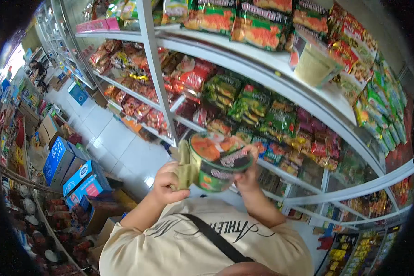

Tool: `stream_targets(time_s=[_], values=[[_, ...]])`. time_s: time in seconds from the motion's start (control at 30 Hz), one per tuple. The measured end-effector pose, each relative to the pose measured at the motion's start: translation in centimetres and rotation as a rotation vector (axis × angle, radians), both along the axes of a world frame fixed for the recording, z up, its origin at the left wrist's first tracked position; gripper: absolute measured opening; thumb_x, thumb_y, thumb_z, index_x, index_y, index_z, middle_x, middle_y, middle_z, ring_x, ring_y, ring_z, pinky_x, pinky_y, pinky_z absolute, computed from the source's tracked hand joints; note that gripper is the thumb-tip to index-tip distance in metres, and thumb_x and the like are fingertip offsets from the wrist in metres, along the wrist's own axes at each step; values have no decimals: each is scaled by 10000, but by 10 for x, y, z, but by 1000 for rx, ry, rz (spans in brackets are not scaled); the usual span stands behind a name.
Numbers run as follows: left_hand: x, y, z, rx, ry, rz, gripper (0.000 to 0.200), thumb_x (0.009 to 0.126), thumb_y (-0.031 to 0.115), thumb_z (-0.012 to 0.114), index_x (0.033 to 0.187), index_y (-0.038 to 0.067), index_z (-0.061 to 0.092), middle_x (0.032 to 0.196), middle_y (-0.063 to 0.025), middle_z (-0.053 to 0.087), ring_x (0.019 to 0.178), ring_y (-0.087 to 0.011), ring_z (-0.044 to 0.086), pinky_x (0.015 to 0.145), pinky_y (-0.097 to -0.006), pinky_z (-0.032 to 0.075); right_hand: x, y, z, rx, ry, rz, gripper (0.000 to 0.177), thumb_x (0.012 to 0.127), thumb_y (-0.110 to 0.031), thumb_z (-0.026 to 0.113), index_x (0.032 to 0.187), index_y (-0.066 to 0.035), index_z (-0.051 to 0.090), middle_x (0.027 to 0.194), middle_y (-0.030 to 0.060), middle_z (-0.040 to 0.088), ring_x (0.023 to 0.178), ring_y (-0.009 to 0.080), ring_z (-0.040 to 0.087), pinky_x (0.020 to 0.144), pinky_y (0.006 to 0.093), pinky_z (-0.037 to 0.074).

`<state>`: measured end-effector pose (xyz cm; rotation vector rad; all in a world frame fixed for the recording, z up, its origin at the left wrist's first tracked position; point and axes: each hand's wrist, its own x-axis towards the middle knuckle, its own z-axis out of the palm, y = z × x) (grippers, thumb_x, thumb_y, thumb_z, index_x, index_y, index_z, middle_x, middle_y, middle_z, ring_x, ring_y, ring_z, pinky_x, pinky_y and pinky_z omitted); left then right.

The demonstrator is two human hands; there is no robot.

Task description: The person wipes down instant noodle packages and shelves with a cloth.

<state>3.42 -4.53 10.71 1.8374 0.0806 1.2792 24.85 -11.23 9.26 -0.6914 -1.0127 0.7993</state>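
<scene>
A round green tub (216,161) with a picture of orange food on its lid is held up in front of my chest, tilted. My right hand (248,172) grips its right side, fingers around the rim. In my left hand (170,181) is a yellowish-green cloth (186,168), pinched and pressed against the tub's left side. A clear plastic container (313,62) stands on the upper shelf, beside green and red snack packets (260,30).
White shelves (262,64) full of colourful packets curve across the front and right. Blue and white cartons (57,158) stand at the left, beside a tiled aisle (96,133). A white post (156,69) rises ahead.
</scene>
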Motion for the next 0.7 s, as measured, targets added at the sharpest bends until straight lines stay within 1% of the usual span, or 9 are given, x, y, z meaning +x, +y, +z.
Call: stream_targets(time_s=[0.07, 0.1, 0.23, 0.33, 0.37, 0.47, 0.57, 0.67, 0.7], values=[[6, 0, 9, 180, 77, -35, 312, 599, 196, 762, 580, 92, 468, 651, -66, 496, 552, -252, 436, 502, -347, 300, -10, -5, -7, -140, 169, -48, 854, 570, -437, 797, 1147, -117, 255, 1291, 163, 298, 1174, 266, 355, 983, 396, 317], [13, -3, 9, 197, 55, 30, 321, 566, 228, 773, 561, 104, 477, 636, -64, 481, 535, -246, 418, 478, -338, 267, -15, -4, -3, -115, 242, -60, 862, 580, -404, 803, 1168, -117, 244, 1286, 157, 297, 1161, 251, 360, 973, 381, 326], [23, -10, 7, 315, 176, 7, 298, 561, 236, 780, 565, 113, 508, 649, -57, 498, 541, -231, 432, 473, -323, 286, -17, 2, -9, -105, 134, -165, 837, 594, -334, 812, 1169, -123, 242, 1302, 169, 272, 1171, 254, 348, 983, 374, 314], [23, -10, -2, 254, 212, 122, 287, 567, 212, 778, 566, 105, 512, 667, -70, 520, 568, -246, 462, 486, -330, 317, -19, 7, -20, -72, 0, -268, 820, 595, -350, 809, 1150, -120, 251, 1317, 187, 240, 1187, 265, 329, 996, 376, 298], [23, -6, -14, 175, 181, 196, 281, 586, 194, 770, 589, 94, 508, 687, -86, 537, 613, -263, 497, 528, -328, 360, -20, 9, -18, -38, -117, -322, 808, 590, -365, 808, 1133, -122, 261, 1326, 202, 215, 1201, 287, 310, 1006, 390, 284], [19, 3, -43, -164, 78, 302, 257, 666, 184, 733, 711, 73, 506, 821, -101, 554, 736, -235, 530, 648, -320, 410, -25, 11, -19, 51, -138, -368, 811, 580, -402, 804, 1121, -124, 269, 1322, 217, 220, 1209, 308, 307, 1013, 417, 277], [22, 5, -41, -556, -177, 283, 206, 781, 177, 631, 833, 58, 471, 977, -109, 521, 872, -200, 514, 792, -323, 400, -22, 13, -17, 129, -319, -377, 836, 567, -487, 782, 1122, -125, 273, 1299, 253, 251, 1187, 354, 345, 999, 454, 296], [13, 13, -36, -484, -420, 190, 167, 860, 205, 505, 900, 69, 417, 1022, -103, 499, 926, -205, 507, 784, -317, 414, -29, 12, -8, 146, -454, -291, 852, 552, -528, 770, 1120, -127, 278, 1286, 274, 271, 1169, 378, 374, 972, 468, 331], [13, 18, -29, -481, -488, 183, 161, 841, 199, 518, 866, 44, 484, 987, -102, 509, 906, -196, 498, 825, -332, 385, -33, 14, -6, 143, -468, -267, 853, 545, -533, 771, 1117, -127, 285, 1283, 277, 280, 1165, 380, 381, 964, 470, 339]])
